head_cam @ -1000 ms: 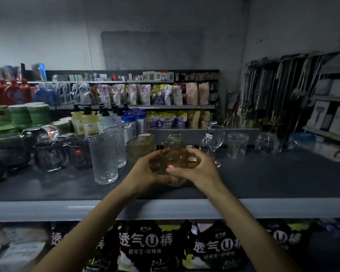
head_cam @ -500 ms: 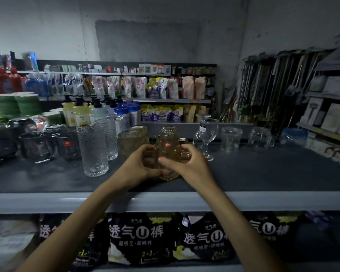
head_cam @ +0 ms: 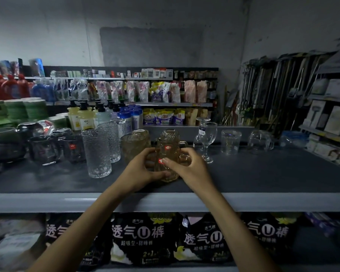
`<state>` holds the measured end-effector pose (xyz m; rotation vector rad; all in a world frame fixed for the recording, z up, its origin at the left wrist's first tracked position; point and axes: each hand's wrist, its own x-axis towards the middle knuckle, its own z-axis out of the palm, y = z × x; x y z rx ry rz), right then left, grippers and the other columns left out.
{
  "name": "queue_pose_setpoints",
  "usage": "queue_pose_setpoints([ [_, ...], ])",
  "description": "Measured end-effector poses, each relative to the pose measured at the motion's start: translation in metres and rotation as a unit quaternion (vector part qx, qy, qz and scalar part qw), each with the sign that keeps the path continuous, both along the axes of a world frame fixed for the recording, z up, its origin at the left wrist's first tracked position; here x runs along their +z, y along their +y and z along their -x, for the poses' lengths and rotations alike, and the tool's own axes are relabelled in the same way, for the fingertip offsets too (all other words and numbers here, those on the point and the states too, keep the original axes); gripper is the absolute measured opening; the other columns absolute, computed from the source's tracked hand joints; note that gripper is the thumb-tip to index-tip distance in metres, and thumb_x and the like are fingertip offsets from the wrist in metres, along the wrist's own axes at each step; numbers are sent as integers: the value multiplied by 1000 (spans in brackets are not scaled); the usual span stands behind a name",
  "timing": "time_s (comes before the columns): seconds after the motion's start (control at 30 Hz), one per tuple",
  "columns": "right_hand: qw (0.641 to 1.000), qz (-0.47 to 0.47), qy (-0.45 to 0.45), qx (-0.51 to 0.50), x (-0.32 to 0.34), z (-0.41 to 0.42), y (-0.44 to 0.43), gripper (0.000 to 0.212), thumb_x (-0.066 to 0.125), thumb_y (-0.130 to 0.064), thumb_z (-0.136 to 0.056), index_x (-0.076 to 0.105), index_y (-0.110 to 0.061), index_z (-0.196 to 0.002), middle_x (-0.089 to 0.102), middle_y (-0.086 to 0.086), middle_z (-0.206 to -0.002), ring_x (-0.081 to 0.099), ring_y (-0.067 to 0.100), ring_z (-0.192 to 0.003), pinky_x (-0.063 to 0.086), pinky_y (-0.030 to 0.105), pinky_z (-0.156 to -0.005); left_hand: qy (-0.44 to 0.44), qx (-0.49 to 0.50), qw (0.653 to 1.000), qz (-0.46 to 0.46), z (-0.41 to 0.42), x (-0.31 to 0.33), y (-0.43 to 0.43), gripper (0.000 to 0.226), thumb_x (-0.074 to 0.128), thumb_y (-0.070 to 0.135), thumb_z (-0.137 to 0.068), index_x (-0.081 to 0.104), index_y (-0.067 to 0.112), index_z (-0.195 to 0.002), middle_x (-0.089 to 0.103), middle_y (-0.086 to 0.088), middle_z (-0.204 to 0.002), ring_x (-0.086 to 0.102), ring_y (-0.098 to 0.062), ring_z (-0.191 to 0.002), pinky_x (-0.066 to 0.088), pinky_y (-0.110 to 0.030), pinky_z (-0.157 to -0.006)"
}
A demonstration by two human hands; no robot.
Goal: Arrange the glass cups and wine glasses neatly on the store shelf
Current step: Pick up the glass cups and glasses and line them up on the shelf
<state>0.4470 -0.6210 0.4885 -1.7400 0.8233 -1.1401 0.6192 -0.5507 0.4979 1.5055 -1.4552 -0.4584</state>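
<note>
Both hands are wrapped round an amber glass mug near the front middle of the dark shelf. The left hand curls round its left side and the right hand round its right, thumbs across the front, so each is clamped on the glass. Its base sits at shelf level, though I cannot tell whether it actually rests there. Just behind it stands a second amber mug, with an amber tumbler to the left. Further left are two tall textured clear tumblers and some dark glass mugs. To the right, apart from the hands, stand a wine glass, a clear cup and a clear rounded mug.
</note>
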Motion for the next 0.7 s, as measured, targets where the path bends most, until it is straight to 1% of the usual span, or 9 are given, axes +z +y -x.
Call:
queue_pose_setpoints([
  [0.1, 1000, 5, 10, -2, 3, 1, 4, 50, 91, -41, -76, 64, -30, -117, 74, -14, -106, 69, -4, -94, 53, 16, -77, 4, 5, 1000, 3, 2, 1, 2, 82, 95, 18, -70, 53, 19, -140, 70, 10, -121, 72, -2, -100, 60, -26, -90],
  [0.2, 1000, 5, 12, 12, 3, 2, 8, 47, 91, -34, -77, 61, -33, -114, 74, -13, -105, 70, -6, -90, 53, 11, -71, -5, 13, 1000, 2, 0, -1, 2, 79, 95, 18, -71, 53, 16, -139, 69, 5, -123, 72, -5, -100, 59, -19, -84],
  [0.3, 1000, 6, 19, 11, 3, 2, 9, 54, 92, -35, -76, 61, -30, -120, 74, -11, -110, 71, 2, -97, 55, 15, -75, -18, 26, 999, 0, 1, -2, 2, 79, 95, 20, -71, 52, 16, -138, 67, 3, -124, 67, -2, -102, 53, -8, -76],
  [0.4, 1000, 3, 10, 12, 7, 4, 9, 51, 93, -29, -76, 62, -28, -116, 73, -13, -107, 71, -1, -93, 53, 12, -71, -24, 29, 999, -6, 2, -1, 3, 82, 95, 22, -71, 51, 15, -141, 66, 2, -127, 66, -1, -104, 54, -9, -77],
  [0.43, 1000, 2, 6, 11, 9, 5, 10, 52, 93, -31, -75, 62, -30, -116, 72, -13, -108, 71, -1, -96, 55, 13, -73, -28, 29, 999, -13, 3, 1, 4, 85, 95, 24, -71, 50, 15, -143, 65, 4, -128, 65, -1, -105, 54, -10, -78],
  [0.5, 1000, 11, 9, -16, 11, 7, 16, 58, 91, -40, -77, 60, -31, -124, 68, -13, -119, 67, 6, -110, 56, 22, -85, -41, 27, 998, -31, 4, 5, 10, 87, 93, 27, -73, 46, 16, -146, 63, 8, -125, 64, -1, -104, 53, -9, -77],
  [0.57, 988, 98, 38, -111, 12, 13, 26, 61, 85, -44, -82, 56, -30, -134, 60, -11, -130, 58, 8, -120, 52, 27, -95, -93, 43, 994, -31, 5, 13, 21, 85, 90, 30, -78, 44, 18, -148, 62, 5, -126, 63, -4, -103, 51, -9, -78],
  [0.63, 957, 221, 44, -183, 9, 22, 38, 61, 82, -37, -87, 54, -25, -140, 56, -6, -136, 55, 12, -123, 51, 32, -101, -170, 74, 983, 0, 5, 16, 38, 77, 85, 35, -83, 46, 20, -148, 61, 0, -132, 62, -11, -108, 55, -22, -89],
  [0.7, 939, 285, 13, -193, 6, 26, 57, 56, 79, -30, -91, 56, -18, -141, 57, -1, -138, 55, 16, -126, 51, 36, -105, -207, 103, 972, 53, 4, 11, 64, 66, 79, 36, -87, 50, 24, -145, 60, 2, -132, 60, -10, -114, 54, -33, -99],
])
